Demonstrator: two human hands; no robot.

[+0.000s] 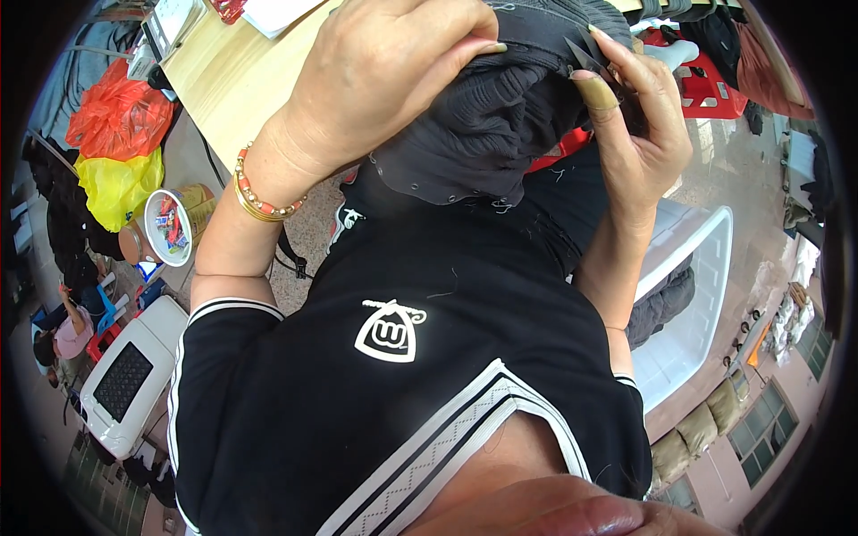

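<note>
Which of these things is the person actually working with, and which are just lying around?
In use: dark pleated garment, gripped by left hand; small dark snips in right hand.

Lying about: white bin, orange bag, yellow bag, round tin.

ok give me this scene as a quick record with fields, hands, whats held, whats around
left hand: left hand grips the bunched dark garment from the top
right hand: right hand holds small dark snips against the garment's edge
garment: dark grey, gathered, with a row of snaps along its hem
wrist: bead and gold bracelets on the left wrist
right side: white plastic bin with dark cloth inside
left side: wooden table, orange and yellow bags, open tin
</note>
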